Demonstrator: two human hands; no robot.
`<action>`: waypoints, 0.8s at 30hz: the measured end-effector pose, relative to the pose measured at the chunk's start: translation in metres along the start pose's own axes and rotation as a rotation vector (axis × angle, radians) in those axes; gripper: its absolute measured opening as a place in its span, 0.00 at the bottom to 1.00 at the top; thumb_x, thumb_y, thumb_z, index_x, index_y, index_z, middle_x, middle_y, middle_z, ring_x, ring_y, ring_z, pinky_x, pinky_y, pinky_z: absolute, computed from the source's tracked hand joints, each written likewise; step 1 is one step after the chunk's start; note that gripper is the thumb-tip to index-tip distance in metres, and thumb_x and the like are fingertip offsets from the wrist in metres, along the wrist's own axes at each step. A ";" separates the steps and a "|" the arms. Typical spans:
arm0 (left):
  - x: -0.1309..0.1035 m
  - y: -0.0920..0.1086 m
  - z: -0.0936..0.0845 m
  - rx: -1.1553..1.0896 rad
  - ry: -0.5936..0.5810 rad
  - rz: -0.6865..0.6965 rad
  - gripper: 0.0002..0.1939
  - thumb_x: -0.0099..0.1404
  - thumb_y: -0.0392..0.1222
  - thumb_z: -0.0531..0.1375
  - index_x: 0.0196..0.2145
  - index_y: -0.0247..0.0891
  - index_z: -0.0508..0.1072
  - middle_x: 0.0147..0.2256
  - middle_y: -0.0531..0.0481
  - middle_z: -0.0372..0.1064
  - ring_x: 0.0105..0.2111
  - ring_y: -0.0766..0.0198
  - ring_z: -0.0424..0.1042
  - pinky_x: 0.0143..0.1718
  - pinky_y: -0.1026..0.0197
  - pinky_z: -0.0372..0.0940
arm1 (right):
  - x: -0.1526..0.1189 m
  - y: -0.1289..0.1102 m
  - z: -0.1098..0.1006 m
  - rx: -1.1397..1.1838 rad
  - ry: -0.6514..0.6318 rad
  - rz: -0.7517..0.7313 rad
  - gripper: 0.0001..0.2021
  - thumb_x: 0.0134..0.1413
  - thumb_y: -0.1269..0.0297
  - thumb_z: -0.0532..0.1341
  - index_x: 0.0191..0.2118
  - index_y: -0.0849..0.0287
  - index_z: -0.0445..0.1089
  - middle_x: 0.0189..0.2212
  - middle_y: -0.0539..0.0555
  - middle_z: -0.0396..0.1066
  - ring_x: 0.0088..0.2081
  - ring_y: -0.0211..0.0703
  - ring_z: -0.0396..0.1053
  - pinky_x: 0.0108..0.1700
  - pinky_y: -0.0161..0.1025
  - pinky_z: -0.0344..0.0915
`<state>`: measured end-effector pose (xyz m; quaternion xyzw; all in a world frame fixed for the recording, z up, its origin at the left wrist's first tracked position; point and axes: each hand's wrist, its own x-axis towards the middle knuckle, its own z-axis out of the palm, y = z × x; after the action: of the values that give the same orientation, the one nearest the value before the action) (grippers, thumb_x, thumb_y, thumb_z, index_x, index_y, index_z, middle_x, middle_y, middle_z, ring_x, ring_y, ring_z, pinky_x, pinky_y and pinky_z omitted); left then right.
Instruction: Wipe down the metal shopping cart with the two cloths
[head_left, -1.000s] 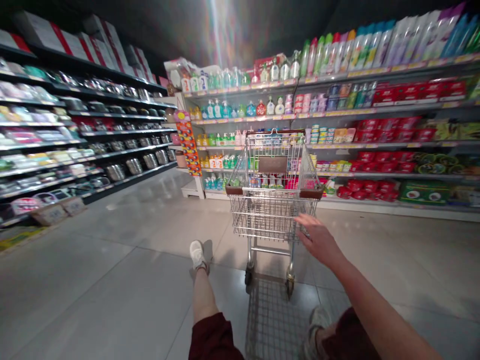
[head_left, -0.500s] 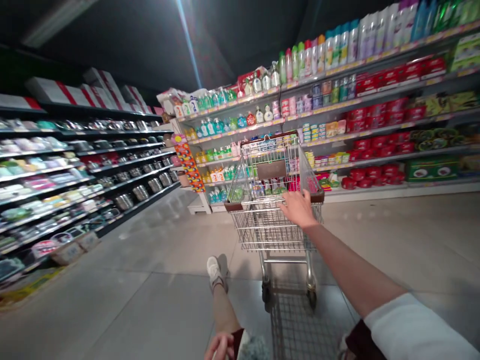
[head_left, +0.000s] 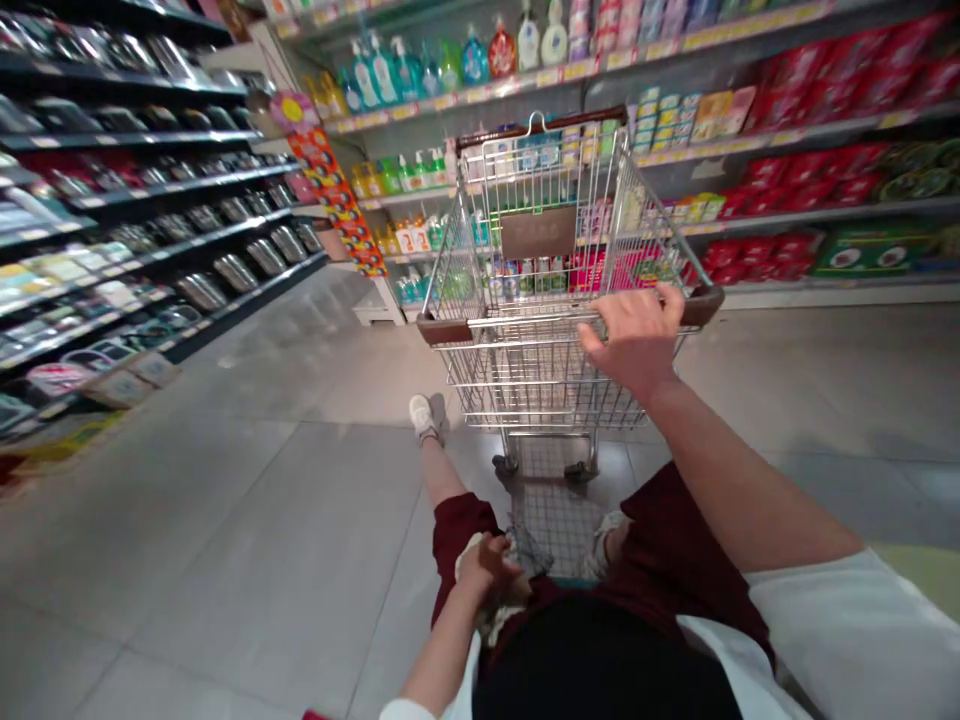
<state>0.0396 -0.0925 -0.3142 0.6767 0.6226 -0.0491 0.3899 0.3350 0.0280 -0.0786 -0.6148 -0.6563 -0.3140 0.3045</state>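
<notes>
A wire shopping cart stands in front of me, its long brown handle at the far end. My right hand is wrapped over the near top rim of the cart, close to its right brown corner guard. Inside the cart basket I make out only bare wire mesh. Low in front of my body, my left hand is curled beside a pale, ruffled, cloth-like thing. What its fingers hold is partly hidden and blurred.
Shelves of pump bottles and red boxes stand behind the cart. At the left are dark racks with metal pots. An orange patterned strip hangs at the shelf end. My left shoe is left of the cart.
My view has tilted down, and the cart now looks nearer. My right hand has closed more fully over the rim. More of my left arm and lap has come into view.
</notes>
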 end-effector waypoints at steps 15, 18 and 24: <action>-0.007 -0.011 -0.013 -0.398 0.097 0.158 0.15 0.61 0.53 0.57 0.30 0.37 0.71 0.33 0.48 0.72 0.35 0.60 0.70 0.38 0.63 0.62 | -0.012 0.016 -0.032 0.033 -0.014 0.032 0.11 0.56 0.58 0.57 0.39 0.58 0.72 0.35 0.55 0.74 0.39 0.47 0.64 0.56 0.48 0.46; -0.026 0.004 -0.032 -0.887 0.082 0.198 0.22 0.55 0.61 0.61 0.31 0.37 0.70 0.30 0.49 0.70 0.31 0.61 0.69 0.34 0.63 0.62 | -0.015 0.008 -0.038 0.074 -0.022 0.035 0.12 0.57 0.59 0.57 0.42 0.57 0.72 0.37 0.54 0.74 0.41 0.48 0.65 0.56 0.48 0.46; -0.037 0.031 -0.058 -0.884 -0.044 0.202 0.20 0.48 0.57 0.67 0.27 0.37 0.72 0.26 0.50 0.69 0.29 0.60 0.68 0.33 0.60 0.62 | -0.023 -0.004 -0.051 0.101 -0.094 0.027 0.14 0.58 0.60 0.56 0.47 0.56 0.71 0.42 0.56 0.74 0.45 0.50 0.64 0.57 0.49 0.44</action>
<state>0.0346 -0.0859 -0.2395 0.5013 0.5062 0.2451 0.6576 0.3327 -0.0270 -0.0653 -0.6216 -0.6764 -0.2471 0.3081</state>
